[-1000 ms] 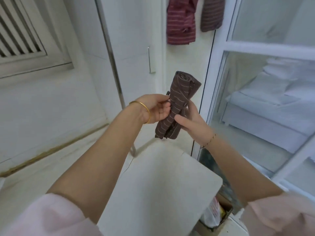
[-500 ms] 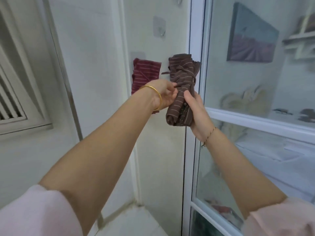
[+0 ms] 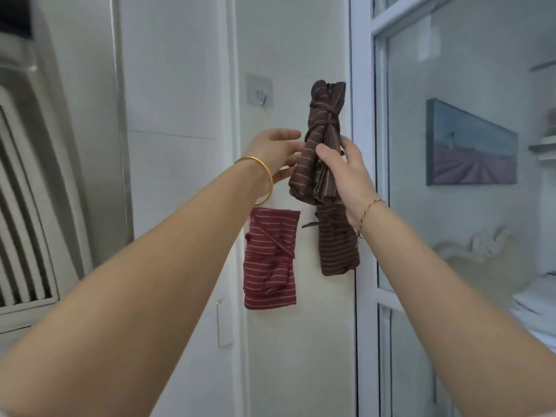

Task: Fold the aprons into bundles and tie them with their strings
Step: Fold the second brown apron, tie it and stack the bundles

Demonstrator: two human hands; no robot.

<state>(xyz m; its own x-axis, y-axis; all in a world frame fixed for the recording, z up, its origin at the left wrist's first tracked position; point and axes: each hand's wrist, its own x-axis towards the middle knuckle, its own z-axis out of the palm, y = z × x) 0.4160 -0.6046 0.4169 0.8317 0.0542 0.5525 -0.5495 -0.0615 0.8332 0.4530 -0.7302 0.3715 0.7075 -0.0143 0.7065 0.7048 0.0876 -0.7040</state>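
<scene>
Right hand [image 3: 346, 176]: grasping the brown bundle [image 3: 316, 145]. The thumb lies across the front of the bundle and the remaining fingers wrap round its right side and back.

Left hand [image 3: 275, 152]: released. The fingers are extended and spread, with the fingertips at the left edge of the bundle. It grips nothing. A gold bangle [image 3: 266, 176] sits on this wrist.

Brown bundle: a rolled, striped apron, held nearly upright in the air in front of the wall [image 3: 301, 341], its top leaning slightly to the right. A string [image 3: 323, 115] is wound round its upper part and knotted there. The lower end projects below the right hand.

Wall items:
- Hook [image 3: 261, 96]: metal, on a square plate, up and left of the held bundle, with nothing on it.
- Red bundle [image 3: 269, 260]: striped, against the wall below the left wrist.
- Second brown bundle [image 3: 338, 245]: against the wall directly below the held bundle, beside the red bundle on its right.

A white door frame [image 3: 361, 266] with glass panes stands to the right. A painting [image 3: 469, 149] is visible through the glass.
</scene>
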